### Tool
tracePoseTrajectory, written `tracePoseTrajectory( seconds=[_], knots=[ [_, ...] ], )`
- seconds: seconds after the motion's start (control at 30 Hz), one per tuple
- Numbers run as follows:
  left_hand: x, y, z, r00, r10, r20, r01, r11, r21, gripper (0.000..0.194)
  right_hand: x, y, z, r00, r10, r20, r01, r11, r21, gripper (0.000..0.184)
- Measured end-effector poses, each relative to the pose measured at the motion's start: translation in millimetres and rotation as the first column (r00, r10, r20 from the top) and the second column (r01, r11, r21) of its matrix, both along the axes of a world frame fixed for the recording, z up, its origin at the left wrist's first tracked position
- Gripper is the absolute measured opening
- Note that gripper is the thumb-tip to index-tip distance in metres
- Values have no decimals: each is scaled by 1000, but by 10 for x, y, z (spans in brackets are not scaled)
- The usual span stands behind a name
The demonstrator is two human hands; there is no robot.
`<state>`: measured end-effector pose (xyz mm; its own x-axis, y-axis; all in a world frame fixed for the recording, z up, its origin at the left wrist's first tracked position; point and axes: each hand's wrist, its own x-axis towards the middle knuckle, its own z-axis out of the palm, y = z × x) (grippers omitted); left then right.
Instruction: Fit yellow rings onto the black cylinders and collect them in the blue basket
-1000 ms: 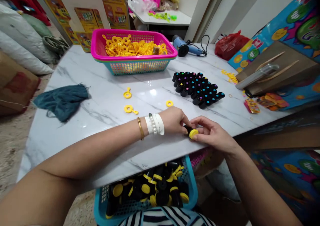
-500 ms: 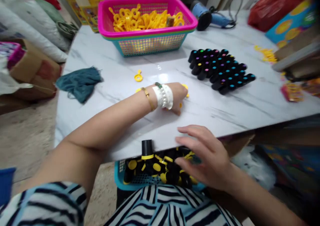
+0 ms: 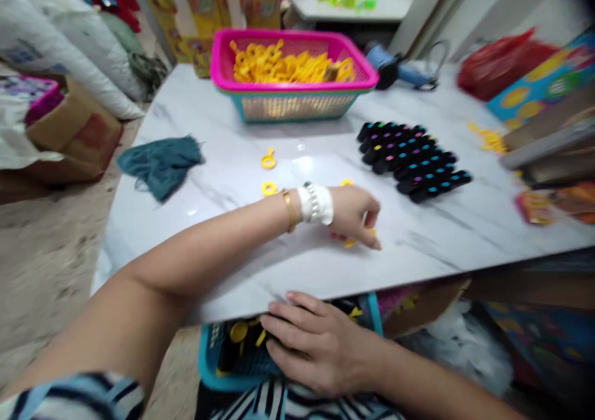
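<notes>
Blurred yellow pieces lie half hidden under the left hand.

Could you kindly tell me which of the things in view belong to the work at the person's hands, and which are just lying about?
Part of the work: left hand at loose yellow plastic rings; right hand over the teal basket of black tubes; pink-rimmed basket; rows of black tubes with coloured tips.

Lying about: teal cloth; blue hair dryer; red plastic bag.
</notes>
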<state>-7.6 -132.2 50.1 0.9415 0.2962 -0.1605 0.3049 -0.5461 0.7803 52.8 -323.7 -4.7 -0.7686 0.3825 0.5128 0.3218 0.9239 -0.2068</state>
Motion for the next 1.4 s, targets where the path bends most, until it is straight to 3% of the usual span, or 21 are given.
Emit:
tracePoseTrajectory(
  seconds=[0.07, 0.1, 0.13, 0.2, 0.23, 0.27, 0.33, 0.4, 0.47, 0.5, 0.6, 0.67, 0.77, 0.9, 0.97, 1.07, 1.2, 1.27, 1.33, 1.4],
  knots=[
    [-1, -49, -50, 1000, 3, -17, -6, 987, -162, 20, 246, -18, 71, 975, -153, -160, 144, 987, -67, 15],
    [8, -75, -76, 999, 8, -41, -17, 969, -246, 13, 377, -18, 102, 921, -298, -252, 281, 954, -103, 18],
    [27, -111, -99, 998, 24, -60, -43, 941, -335, 9, 502, -10, 126, 816, -465, -344, 436, 885, -163, 23],
    [95, -219, -131, 992, 111, -67, -130, 855, -503, 6, 706, 37, 151, 508, -741, -439, 622, 668, -408, 34],
    [138, -290, -139, 981, 183, -55, -182, 801, -570, 7, 775, 79, 155, 388, -822, -416, 593, 569, -570, 35],
    [183, -365, -141, 962, 270, -35, -234, 752, -617, 9, 822, 130, 157, 323, -870, -371, 494, 490, -718, 35],
    [270, -490, -128, 909, 416, 12, -317, 711, -628, 13, 875, 249, 159, 306, -896, -320, 236, 398, -887, 34],
    [352, -536, -98, 875, 476, 87, -371, 776, -509, 21, 922, 364, 160, 263, -904, -337, 128, 379, -917, 30],
    [450, -478, -77, 846, 497, 195, -442, 856, -267, 31, 1009, 451, 151, 198, -922, -334, 179, 369, -912, 26],
    [509, -415, -80, 827, 501, 254, -485, 865, -126, 31, 1069, 481, 143, 180, -931, -316, 223, 352, -909, 27],
    [721, -162, -151, 769, 505, 391, -606, 771, 196, 26, 1270, 516, 106, 159, -949, -271, 331, 310, -891, 45],
    [859, -6, -227, 768, 499, 402, -626, 719, 303, 36, 1372, 498, 78, 184, -951, -247, 341, 297, -892, 56],
    [1001, 118, -316, 796, 505, 333, -605, 687, 404, 36, 1429, 430, 52, 221, -956, -195, 271, 252, -929, 51],
    [1073, 108, -354, 817, 499, 287, -575, 677, 459, 28, 1419, 360, 73, 224, -963, -150, 203, 197, -959, 36],
    [1079, 82, -352, 816, 492, 304, -578, 682, 448, 25, 1428, 363, 92, 227, -960, -164, 267, 224, -937, 32],
    [1020, 33, -335, 813, 482, 326, -581, 706, 405, 24, 1483, 404, 98, 228, -949, -219, 459, 303, -835, 28],
    [675, -143, -300, 843, 468, 266, -533, 791, 300, 24, 1608, 459, 57, 359, -917, -173, 571, 363, -736, 33],
    [413, -278, -291, 848, 478, 228, -525, 815, 244, 27, 1661, 469, 37, 366, -921, -130, 519, 319, -793, 42],
    [174, -406, -288, 841, 495, 220, -535, 822, 196, 37, 1673, 477, 43, 325, -939, -112, 388, 241, -890, 47],
    [17, -496, -293, 843, 478, 246, -523, 836, 168, 43, 1619, 502, 98, 321, -941, -108, 247, 194, -949, 39]
  ],
)
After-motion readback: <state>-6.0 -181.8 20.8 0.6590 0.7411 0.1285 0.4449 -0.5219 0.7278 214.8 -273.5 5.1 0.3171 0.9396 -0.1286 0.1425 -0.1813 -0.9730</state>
